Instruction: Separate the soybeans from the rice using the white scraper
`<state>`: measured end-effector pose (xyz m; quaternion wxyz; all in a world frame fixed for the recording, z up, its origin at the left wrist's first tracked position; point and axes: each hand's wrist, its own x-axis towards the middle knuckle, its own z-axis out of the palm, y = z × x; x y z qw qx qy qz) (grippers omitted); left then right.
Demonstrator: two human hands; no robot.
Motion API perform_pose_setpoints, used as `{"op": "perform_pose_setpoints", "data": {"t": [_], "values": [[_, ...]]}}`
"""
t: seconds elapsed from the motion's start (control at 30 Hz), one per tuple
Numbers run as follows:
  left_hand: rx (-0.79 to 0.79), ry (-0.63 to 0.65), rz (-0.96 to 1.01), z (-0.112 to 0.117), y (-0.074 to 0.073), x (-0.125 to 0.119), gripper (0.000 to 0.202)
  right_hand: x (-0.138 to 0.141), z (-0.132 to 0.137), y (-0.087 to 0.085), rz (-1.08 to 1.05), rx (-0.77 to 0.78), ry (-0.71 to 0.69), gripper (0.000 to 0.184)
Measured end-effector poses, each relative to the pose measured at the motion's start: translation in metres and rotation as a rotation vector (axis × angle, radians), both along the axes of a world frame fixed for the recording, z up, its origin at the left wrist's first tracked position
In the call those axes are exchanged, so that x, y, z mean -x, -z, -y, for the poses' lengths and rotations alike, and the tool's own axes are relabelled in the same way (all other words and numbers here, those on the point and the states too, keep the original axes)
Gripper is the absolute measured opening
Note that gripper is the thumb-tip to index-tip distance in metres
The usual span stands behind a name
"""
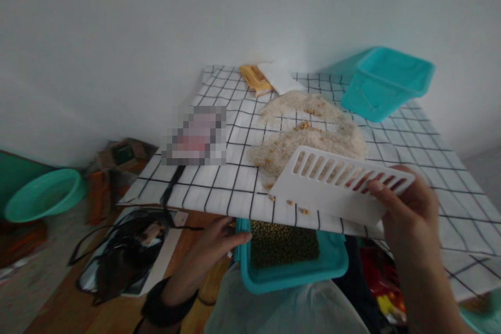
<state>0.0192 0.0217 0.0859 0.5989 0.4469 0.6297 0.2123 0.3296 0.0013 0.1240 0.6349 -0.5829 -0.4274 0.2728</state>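
Note:
My right hand (407, 214) grips a white slotted plastic scraper (336, 182), held tilted over the front of a table covered with a white black-checked cloth (219, 177). A heap of rice mixed with yellow grains (309, 135) is spread on the cloth behind the scraper; a few loose yellow grains (297, 207) lie near the table edge. My left hand (213, 250) holds the left rim of a teal tray (293, 274) of greenish beans, kept just below the table's front edge.
A second teal tub (385, 83) stands tilted at the table's back right. A yellow packet (254, 78) and a white packet (279, 77) lie at the back. A blurred pink item (195, 135) rests on the left. On the floor sit a teal basin (43, 193) and bags (121, 255).

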Motion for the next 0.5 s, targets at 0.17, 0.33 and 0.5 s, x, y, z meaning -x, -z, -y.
{"op": "perform_pose_setpoints", "data": {"t": [0.17, 0.33, 0.5], "values": [[-0.018, 0.039, 0.003, -0.001, -0.001, 0.0, 0.018, -0.003, -0.001, 0.001, 0.031, 0.0, 0.055, 0.022], [-0.065, 0.036, -0.016, 0.001, -0.004, -0.001, 0.018, -0.012, -0.001, 0.003, 0.043, -0.005, 0.115, 0.023], [-0.063, 0.047, -0.013, 0.001, -0.006, -0.002, 0.02, -0.005, -0.009, 0.002, 0.013, -0.037, 0.078, 0.022]]}}
